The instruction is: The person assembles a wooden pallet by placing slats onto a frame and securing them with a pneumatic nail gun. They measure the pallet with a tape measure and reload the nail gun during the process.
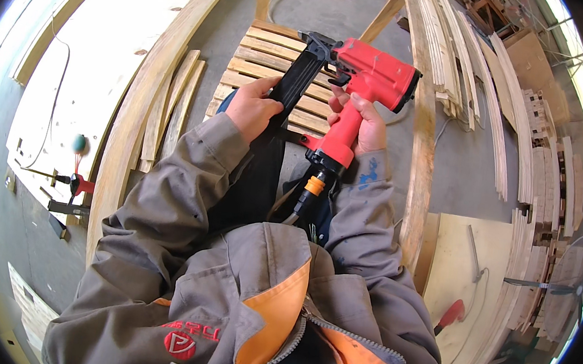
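**Both hands on red nail gun, held over lap**

While the person sits or stands above a slatted frame, the right hand (364,122) is wrapped tight round the grip of the red pneumatic nail gun with a black magazine (357,83), fingers curled on the handle just under the red body. The left hand (251,108) is closed on the long black magazine (293,87), thumb on top, pinching it near its lower end. Hands are apart, one on each part of the same tool, which is held in the air in front of the chest, nose pointing away and up-left.

An orange hose coupling (314,184) sits at the base of the handle, with a hose running down toward the grey and orange work jacket (238,296).

Right beneath the tool lies a pale wooden slatted panel (261,56) on the grey concrete floor (462,163). To the left, a long curved wooden beam (137,111) with loose thin wooden strips (172,107) beside it, next to a big pale plywood sheet (83,85). A red-handled clamp (77,186) sits at the sheet's lower edge. To the right, a straight wooden plank (419,166), then stacks of bent wooden slats (502,111); lower right, a flat plywood board (458,268) with a red-handled tool (450,315) on it.
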